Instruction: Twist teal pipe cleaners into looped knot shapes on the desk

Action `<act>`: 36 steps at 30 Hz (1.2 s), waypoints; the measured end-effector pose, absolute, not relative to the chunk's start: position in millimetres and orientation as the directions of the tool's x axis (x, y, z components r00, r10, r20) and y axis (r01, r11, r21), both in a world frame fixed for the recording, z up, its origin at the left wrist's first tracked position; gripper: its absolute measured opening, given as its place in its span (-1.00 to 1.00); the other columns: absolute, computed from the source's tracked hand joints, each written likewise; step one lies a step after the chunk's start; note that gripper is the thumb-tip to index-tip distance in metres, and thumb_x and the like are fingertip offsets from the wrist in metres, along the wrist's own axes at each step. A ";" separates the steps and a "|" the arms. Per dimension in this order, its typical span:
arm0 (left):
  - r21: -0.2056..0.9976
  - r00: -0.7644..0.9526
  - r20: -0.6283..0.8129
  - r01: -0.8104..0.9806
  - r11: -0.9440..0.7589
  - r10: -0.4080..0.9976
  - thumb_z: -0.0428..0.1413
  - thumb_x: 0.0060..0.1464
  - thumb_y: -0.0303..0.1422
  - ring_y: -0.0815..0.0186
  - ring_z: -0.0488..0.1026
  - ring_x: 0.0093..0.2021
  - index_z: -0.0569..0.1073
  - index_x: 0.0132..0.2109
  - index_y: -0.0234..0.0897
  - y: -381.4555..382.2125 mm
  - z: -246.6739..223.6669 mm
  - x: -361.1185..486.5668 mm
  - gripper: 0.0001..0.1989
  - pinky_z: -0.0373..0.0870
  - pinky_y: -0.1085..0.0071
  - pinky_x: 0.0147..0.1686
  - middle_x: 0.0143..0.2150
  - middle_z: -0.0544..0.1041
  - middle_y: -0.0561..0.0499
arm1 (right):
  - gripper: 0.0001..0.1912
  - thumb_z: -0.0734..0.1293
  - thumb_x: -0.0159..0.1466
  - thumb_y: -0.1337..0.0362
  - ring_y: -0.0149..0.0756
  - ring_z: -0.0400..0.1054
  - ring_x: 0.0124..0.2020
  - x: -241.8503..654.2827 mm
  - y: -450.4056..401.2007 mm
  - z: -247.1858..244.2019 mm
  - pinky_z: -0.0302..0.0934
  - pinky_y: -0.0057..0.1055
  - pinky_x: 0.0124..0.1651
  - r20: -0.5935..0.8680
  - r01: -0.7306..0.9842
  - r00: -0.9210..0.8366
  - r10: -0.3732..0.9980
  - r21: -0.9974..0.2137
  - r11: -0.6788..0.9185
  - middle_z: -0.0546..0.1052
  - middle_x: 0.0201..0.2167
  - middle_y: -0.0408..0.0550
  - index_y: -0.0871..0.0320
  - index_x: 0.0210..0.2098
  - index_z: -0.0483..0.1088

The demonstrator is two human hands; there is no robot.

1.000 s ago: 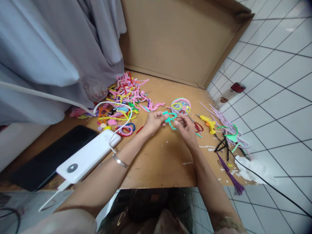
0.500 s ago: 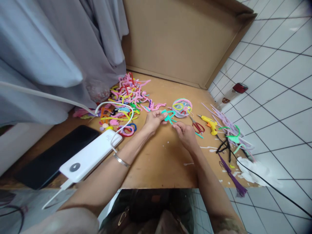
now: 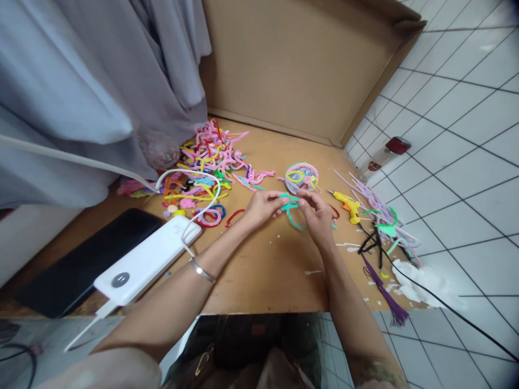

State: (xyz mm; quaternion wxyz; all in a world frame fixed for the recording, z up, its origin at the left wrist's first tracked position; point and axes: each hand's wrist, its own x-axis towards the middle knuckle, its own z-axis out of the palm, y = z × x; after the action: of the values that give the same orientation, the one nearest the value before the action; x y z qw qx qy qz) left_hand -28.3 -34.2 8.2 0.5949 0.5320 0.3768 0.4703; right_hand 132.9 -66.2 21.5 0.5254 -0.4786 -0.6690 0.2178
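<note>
Between my two hands is a teal pipe cleaner (image 3: pixel 292 219), bent into loops, with one loop hanging below the fingers. My left hand (image 3: pixel 263 209) pinches its left side between thumb and fingertips. On the other side, the thumb and fingers of my right hand (image 3: pixel 316 213) close on its right end. Just behind the hands stands a round tub (image 3: pixel 300 177) with pink and yellow pipe cleaner pieces on top. My right hand mostly hides the scissors; part of a red handle (image 3: pixel 335 212) shows beside it.
A heap of colourful pipe cleaners (image 3: pixel 219 151) lies at the back left. A white power bank (image 3: pixel 148 259) with cable and a black phone (image 3: pixel 89 262) rest at left. To the right are a yellow glue gun (image 3: pixel 346 205), lilac pipe cleaners (image 3: pixel 373 208) and a purple tassel (image 3: pixel 387 294).
Both hands have moved closer together, the left one shifting right. The teal pipe cleaner has turned, so its loop now hangs downward. My right hand now covers most of the scissors.
</note>
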 end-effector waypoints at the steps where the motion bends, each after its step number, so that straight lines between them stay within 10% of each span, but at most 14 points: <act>1: 0.992 0.305 0.057 -0.123 -0.020 0.951 0.27 -0.06 -0.17 0.47 0.27 -0.62 0.53 -0.41 -0.34 -35.5 8.4 -27.9 -0.72 0.17 0.54 -0.60 -0.64 0.39 0.10 | -0.79 0.31 0.27 0.19 -0.18 0.47 -0.13 133.1 -66.2 22.3 0.34 -0.24 -0.03 0.511 0.429 0.004 0.860 -0.777 0.460 0.60 -0.19 0.01 0.11 -0.18 0.51; 23: 0.983 0.419 0.161 0.016 -0.185 0.894 0.09 0.12 -0.22 0.44 0.31 -0.56 0.40 -0.52 -0.32 -41.2 12.7 -28.6 -0.67 0.21 0.50 -0.48 -0.62 0.38 0.08 | -0.80 0.28 0.31 0.25 -0.17 0.44 -0.20 129.8 -68.6 23.6 0.33 -0.19 -0.05 0.622 0.571 -0.122 0.773 -0.593 0.567 0.57 -0.33 -0.01 0.09 -0.30 0.57; 31: 0.983 0.357 0.171 0.006 -0.186 0.918 0.14 0.08 -0.13 0.43 0.28 -0.57 0.42 -0.52 -0.31 -35.9 11.3 -33.0 -0.64 0.19 0.49 -0.50 -0.61 0.38 0.07 | -0.79 0.32 0.26 0.19 -0.17 0.43 -0.13 128.1 -69.0 21.9 0.31 -0.21 -0.02 0.558 0.492 -0.033 0.830 -0.713 0.499 0.56 -0.19 0.03 0.12 -0.15 0.47; 36: 0.978 0.254 0.208 -0.045 -0.203 0.945 0.16 0.05 -0.07 0.43 0.25 -0.59 0.42 -0.50 -0.29 -27.2 8.1 -38.3 -0.62 0.16 0.47 -0.52 -0.61 0.36 0.08 | -0.49 0.51 -0.02 0.02 -0.29 0.38 -0.34 126.3 -63.7 11.3 0.32 -0.30 -0.21 0.230 0.341 0.062 0.971 -0.919 0.196 0.49 -0.35 -0.10 0.12 -0.19 0.34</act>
State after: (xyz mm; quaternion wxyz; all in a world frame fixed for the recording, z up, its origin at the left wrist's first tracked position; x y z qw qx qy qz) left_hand -38.3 -27.2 8.1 0.5102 0.6053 0.3714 0.4850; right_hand 126.3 -63.7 11.3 0.4848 -0.5442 -0.6026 0.3251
